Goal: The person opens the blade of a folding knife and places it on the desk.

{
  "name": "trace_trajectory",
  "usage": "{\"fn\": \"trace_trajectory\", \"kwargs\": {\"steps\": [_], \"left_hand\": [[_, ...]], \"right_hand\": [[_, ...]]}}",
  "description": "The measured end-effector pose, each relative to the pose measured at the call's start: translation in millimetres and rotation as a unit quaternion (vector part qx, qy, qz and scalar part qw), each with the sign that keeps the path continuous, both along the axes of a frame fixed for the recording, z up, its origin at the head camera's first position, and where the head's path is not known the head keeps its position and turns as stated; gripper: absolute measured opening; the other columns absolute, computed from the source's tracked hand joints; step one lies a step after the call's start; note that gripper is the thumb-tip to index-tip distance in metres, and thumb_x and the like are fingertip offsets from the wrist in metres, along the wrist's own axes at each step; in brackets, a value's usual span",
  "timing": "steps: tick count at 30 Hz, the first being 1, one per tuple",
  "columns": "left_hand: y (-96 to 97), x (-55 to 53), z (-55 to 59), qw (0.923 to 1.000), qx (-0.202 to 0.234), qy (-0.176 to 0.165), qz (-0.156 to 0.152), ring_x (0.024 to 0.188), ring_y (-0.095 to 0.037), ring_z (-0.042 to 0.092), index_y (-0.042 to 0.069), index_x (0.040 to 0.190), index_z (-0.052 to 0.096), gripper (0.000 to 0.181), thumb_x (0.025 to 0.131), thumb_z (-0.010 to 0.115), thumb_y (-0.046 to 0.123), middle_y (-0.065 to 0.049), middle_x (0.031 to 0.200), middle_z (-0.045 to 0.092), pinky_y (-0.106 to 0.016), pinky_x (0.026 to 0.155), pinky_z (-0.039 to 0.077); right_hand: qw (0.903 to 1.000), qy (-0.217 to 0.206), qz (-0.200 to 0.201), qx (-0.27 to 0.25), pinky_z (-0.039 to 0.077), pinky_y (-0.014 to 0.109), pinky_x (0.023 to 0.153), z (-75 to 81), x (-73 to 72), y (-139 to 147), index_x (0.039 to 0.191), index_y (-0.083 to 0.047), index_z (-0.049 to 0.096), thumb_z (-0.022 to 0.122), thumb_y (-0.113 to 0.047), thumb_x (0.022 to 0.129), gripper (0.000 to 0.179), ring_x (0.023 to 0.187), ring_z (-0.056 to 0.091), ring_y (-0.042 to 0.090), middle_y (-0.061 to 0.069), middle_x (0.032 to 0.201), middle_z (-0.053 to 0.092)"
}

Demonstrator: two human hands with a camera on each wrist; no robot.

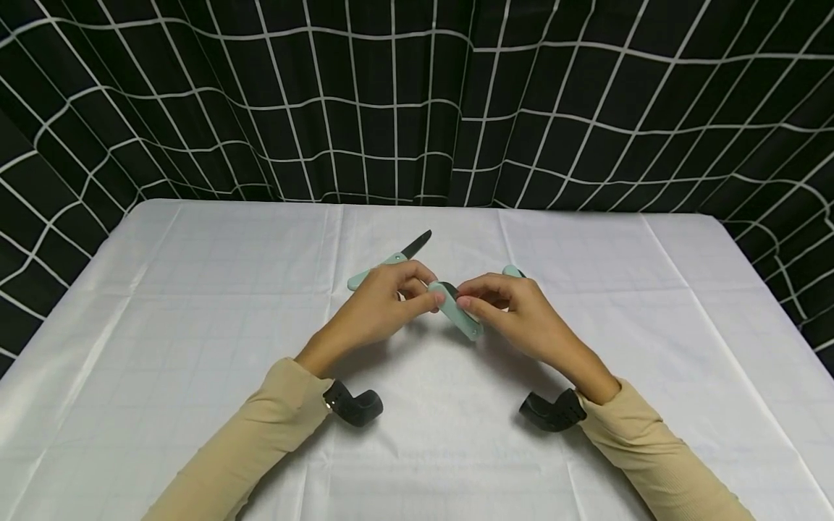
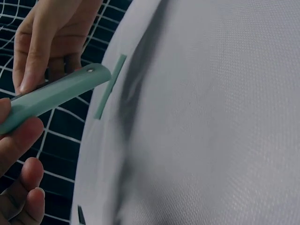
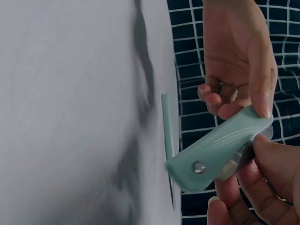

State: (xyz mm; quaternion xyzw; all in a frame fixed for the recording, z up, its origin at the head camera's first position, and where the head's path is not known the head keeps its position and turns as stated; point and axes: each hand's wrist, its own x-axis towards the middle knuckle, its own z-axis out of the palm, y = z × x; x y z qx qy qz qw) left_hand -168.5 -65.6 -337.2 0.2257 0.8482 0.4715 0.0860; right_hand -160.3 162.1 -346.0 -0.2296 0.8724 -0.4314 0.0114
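Observation:
Between both hands, above the table, is a mint-green folding knife with its blade partly out of the handle. My left hand pinches one end of the handle between thumb and fingers. The fingers of my right hand pinch the blade along its edge side, as the right wrist view shows. A round metal pivot sits at the handle's other end. Behind the left hand lies a second mint knife, its dark blade extended. Another mint-handled item lies behind the right hand, mostly hidden in the head view.
A white cloth with fold creases covers the table. Black curtain with a white grid hangs behind and along the sides. Black wrist-worn mounts project inward from both sleeves, over the cloth.

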Motion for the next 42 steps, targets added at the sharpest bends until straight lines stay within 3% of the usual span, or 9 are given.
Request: {"fn": "trace_trajectory", "kwargs": {"steps": [7, 15, 23, 31, 37, 42], "left_hand": [[3.5, 2.5, 2.2, 0.9996, -0.011, 0.02, -0.016, 0.087, -0.013, 0.06, 0.011, 0.106, 0.066, 0.018, 0.096, 0.063, 0.026, -0.003, 0.085, 0.076, -0.027, 0.075, 0.045], [2.2, 3.2, 4.5, 0.9992, -0.014, 0.02, -0.032, 0.089, -0.013, 0.057, 0.012, 0.103, 0.061, 0.012, 0.099, 0.06, 0.023, -0.003, 0.088, 0.077, -0.029, 0.079, 0.042], [-4.2, -0.1, 5.9, 0.9997, -0.014, 0.013, -0.018, 0.09, -0.015, 0.052, 0.012, 0.104, 0.058, 0.013, 0.099, 0.061, 0.024, -0.002, 0.09, 0.078, -0.03, 0.082, 0.038], [-7.4, 0.7, 7.1, 0.9998, -0.018, 0.004, -0.007, 0.088, -0.016, 0.054, 0.012, 0.105, 0.06, 0.015, 0.097, 0.062, 0.025, -0.002, 0.089, 0.078, -0.031, 0.08, 0.039], [-8.0, 2.7, 8.2, 0.9991, -0.039, 0.002, -0.016, 0.088, -0.015, 0.055, 0.013, 0.102, 0.062, 0.016, 0.095, 0.064, 0.028, -0.001, 0.085, 0.074, -0.031, 0.078, 0.041], [-7.9, 1.8, 6.7, 0.9974, -0.058, 0.016, -0.038, 0.078, -0.013, 0.055, 0.013, 0.106, 0.066, 0.018, 0.093, 0.069, 0.026, 0.0, 0.077, 0.068, -0.028, 0.076, 0.043]], "right_hand": [[0.9989, 0.045, 0.005, -0.007, 0.053, 0.022, 0.066, 2.2, 1.6, -2.9, 0.1, -0.006, 0.076, 0.069, -0.01, 0.093, 0.011, 0.076, 0.06, 0.006, 0.006, 0.092, 0.075], [0.9973, 0.069, -0.02, -0.012, 0.048, 0.022, 0.057, 4.2, 4.7, -5.4, 0.094, -0.006, 0.076, 0.071, -0.01, 0.091, 0.007, 0.063, 0.057, 0.007, 0.007, 0.085, 0.074], [0.9968, 0.012, -0.062, -0.048, 0.053, 0.023, 0.06, 7.7, 2.9, -1.6, 0.099, -0.002, 0.072, 0.067, -0.013, 0.095, 0.013, 0.062, 0.063, 0.011, 0.015, 0.091, 0.073], [0.9957, -0.053, -0.055, -0.051, 0.054, 0.023, 0.068, 11.2, 2.3, 1.7, 0.111, -0.002, 0.07, 0.067, -0.018, 0.095, 0.023, 0.071, 0.07, 0.015, 0.016, 0.097, 0.074], [0.9974, -0.045, -0.032, -0.046, 0.055, 0.022, 0.068, 10.9, 3.7, 1.4, 0.11, 0.001, 0.071, 0.069, -0.014, 0.094, 0.022, 0.07, 0.072, 0.014, 0.016, 0.095, 0.075], [0.9992, -0.027, -0.01, -0.029, 0.055, 0.023, 0.067, 10.1, 3.8, 2.7, 0.104, -0.002, 0.072, 0.069, -0.012, 0.093, 0.016, 0.069, 0.071, 0.015, 0.012, 0.093, 0.075]]}}
